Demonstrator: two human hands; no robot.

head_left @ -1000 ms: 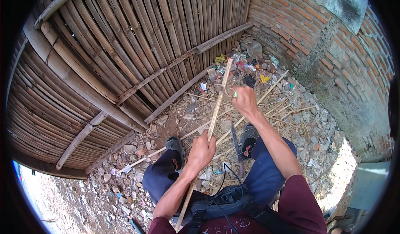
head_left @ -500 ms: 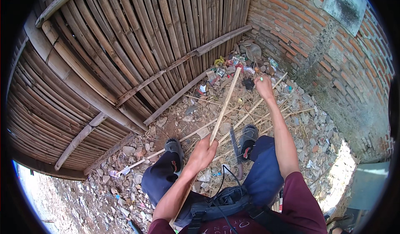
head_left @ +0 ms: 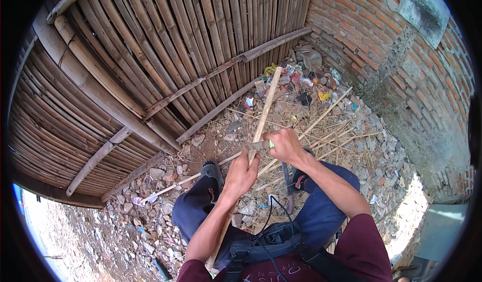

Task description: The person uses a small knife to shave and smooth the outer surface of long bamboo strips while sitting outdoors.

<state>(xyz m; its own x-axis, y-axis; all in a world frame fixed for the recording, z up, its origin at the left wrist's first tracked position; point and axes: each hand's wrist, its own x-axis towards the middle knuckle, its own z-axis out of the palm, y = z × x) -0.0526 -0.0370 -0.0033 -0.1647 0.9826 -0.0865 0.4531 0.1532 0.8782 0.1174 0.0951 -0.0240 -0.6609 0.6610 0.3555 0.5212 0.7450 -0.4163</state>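
A long pale bamboo strip (head_left: pixel 267 106) slants up and away from my lap, its lower end passing under my left forearm. My left hand (head_left: pixel 241 175) is closed around it near the middle. In my right hand (head_left: pixel 286 145) is a small knife (head_left: pixel 257 145) with a bit of green showing at its handle. Its blade lies across the strip, just beyond my left fingers. Below my right hand, a long dark-bladed tool (head_left: pixel 287 179) rests on the ground between my shoes, partly hidden.
More thin bamboo strips (head_left: pixel 326 112) lie over straw and rubble in front of me. A slatted bamboo wall (head_left: pixel 165 46) rises at the left, and a brick wall (head_left: pixel 356 36) at the right. Litter (head_left: pixel 296 78) is heaped in their corner.
My right hand has come back toward me, from beyond the far part of the strip to beside my left hand. The knife blade now shows against the strip.
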